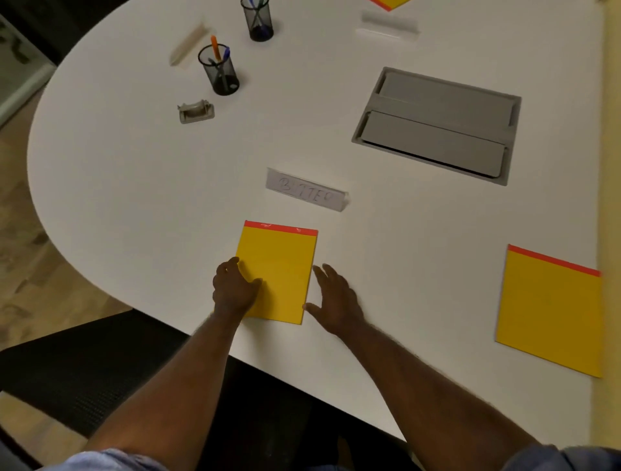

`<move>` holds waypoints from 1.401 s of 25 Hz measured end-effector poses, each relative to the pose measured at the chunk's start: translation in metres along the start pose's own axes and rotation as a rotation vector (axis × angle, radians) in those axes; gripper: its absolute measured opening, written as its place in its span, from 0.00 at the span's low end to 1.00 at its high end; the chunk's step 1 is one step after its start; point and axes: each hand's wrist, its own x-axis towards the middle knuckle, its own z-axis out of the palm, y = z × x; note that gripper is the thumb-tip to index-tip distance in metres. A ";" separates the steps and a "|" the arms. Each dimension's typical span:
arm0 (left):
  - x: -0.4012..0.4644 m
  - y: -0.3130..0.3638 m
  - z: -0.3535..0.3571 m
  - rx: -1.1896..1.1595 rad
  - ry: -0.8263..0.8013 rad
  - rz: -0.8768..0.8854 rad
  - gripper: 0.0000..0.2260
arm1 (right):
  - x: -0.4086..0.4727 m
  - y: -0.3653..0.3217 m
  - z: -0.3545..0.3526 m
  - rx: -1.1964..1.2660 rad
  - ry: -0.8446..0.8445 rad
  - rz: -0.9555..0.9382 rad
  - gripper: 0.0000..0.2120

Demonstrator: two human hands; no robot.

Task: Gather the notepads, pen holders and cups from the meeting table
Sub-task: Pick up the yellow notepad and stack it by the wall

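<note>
White meeting table (134,161) with a rounded left end fills the view; a dark chair back (84,369) stands against its near edge, over a wooden floor.

Near notepad (277,274): yellow with a red top strip, lying flat close to the near edge, directly behind a name card (305,190). This reads as one seat's setting. The left hand (235,289) rests on the pad's near-left corner, fingers lightly bent over the left edge, probably to pin or slide the pad. The right hand (336,299) is spread wide just beside the pad's right edge, thumb near the near-right corner; whether it touches the pad cannot be told. It appears positioned to lift the opposite edge.

Second notepad (551,312): flat at the right, well apart. A third notepad (389,3) shows only a corner at the far edge.

Two mesh pen holders (220,72) (258,20) stand upright at far left, pens inside. A small metal object (196,111) lies near them. A grey cable hatch (437,124) is set into the tabletop.

No cups are visible. Judged stage: first pickup, nothing gathered yet.
</note>
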 end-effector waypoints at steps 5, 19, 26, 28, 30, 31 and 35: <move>0.010 -0.012 0.003 -0.039 0.008 -0.012 0.33 | 0.014 -0.022 0.018 -0.187 -0.010 0.017 0.39; 0.030 -0.009 -0.036 -0.634 -0.135 -0.132 0.11 | 0.015 -0.024 0.028 -0.125 0.029 0.071 0.39; 0.006 0.021 -0.040 -0.781 -0.189 0.002 0.09 | 0.014 -0.018 -0.010 0.396 0.197 0.119 0.42; -0.002 0.039 -0.028 -0.789 -0.199 0.030 0.09 | 0.007 -0.005 -0.030 0.407 0.241 0.164 0.43; -0.012 0.059 -0.011 -0.780 -0.218 0.075 0.12 | -0.003 0.013 -0.049 0.403 0.277 0.201 0.44; -0.017 0.071 0.001 -0.769 -0.242 0.109 0.14 | -0.010 0.026 -0.059 0.398 0.290 0.223 0.44; -0.045 0.122 0.054 -0.635 -0.368 0.257 0.16 | -0.046 0.091 -0.100 0.376 0.328 0.347 0.45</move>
